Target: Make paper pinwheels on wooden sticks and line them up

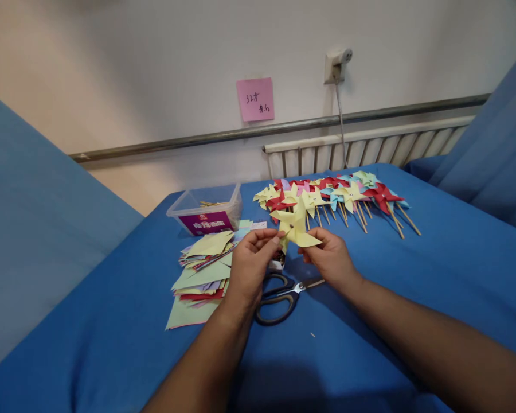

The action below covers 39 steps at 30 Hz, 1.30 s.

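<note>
pale yellow pinwheel over a plain blue table.

the row of finished pinwheels mixes red, yellow, light blue, mint green and a little pink; the paper stack shows yellow, pale green, purple and red sheets; the scissors have dark handles; the clear box carries a purple label; the note on the white wall is pink.

Blue table: scissors, paper stack, pinwheels, box.
</note>
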{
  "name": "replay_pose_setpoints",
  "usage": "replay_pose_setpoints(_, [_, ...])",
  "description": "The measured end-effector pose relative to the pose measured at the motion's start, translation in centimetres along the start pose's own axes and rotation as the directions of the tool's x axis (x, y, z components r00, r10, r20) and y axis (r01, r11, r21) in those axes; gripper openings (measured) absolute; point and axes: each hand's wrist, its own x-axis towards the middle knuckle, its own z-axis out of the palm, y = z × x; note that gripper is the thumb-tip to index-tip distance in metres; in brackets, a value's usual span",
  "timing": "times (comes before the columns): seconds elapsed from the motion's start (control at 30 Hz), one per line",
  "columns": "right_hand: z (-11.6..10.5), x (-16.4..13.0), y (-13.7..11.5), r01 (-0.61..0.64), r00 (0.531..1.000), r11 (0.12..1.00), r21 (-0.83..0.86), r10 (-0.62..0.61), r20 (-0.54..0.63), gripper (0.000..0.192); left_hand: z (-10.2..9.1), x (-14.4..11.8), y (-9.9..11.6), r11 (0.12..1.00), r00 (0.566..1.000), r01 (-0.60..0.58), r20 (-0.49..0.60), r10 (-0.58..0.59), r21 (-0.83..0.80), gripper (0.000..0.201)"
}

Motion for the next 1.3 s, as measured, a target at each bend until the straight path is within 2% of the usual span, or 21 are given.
replay_pose_setpoints(0.13, [0.2,0.0,0.3,-0.152,0.984,0.965,0.215,0.127,0.125,0.025,0.0,0.4,-0.2,0.996,0.991,-0.078,-0.109,0.082,0.043,0.033])
replay_pose_setpoints(0.23, [0.4,-0.3,0.6,-0.205,0.966,0.941,0.268,0.151,0.208,0.029,0.0,0.5,-0.4,0.996,0.991,-0.079,-0.108,0.083,0.047,0.033])
replay_pose_setpoints(0.43, [0.9,-0.7,0.3,-0.211,0.966,0.951,0.224,0.168,0.198,0.033,0.0,0.2,-0.8,0.998,0.999,0.042,0.004,-0.042,-0.047,0.033])
replay_pose_setpoints(0.7, [1.6,-1.4,-0.8,-0.274,0.944,0.947,0.169,0.232,0.235,0.042,0.4,0.0,-0.9,0.988,0.998,0.056,0.03,-0.052,-0.14,0.036])
replay_pose_setpoints(0.97, [1.5,-1.6,-0.9,-0.241,0.949,0.959,0.148,0.201,0.242,0.04,0.1,0.1,-1.1,0.978,0.991,0.131,0.055,-0.124,-0.162,0.036])
replay_pose_setpoints(1.3, [1.4,-1.7,-0.8,-0.236,0.95,0.96,0.151,0.194,0.246,0.038,0.2,-0.3,-0.6,0.972,0.975,0.177,0.166,-0.15,-0.158,0.029])
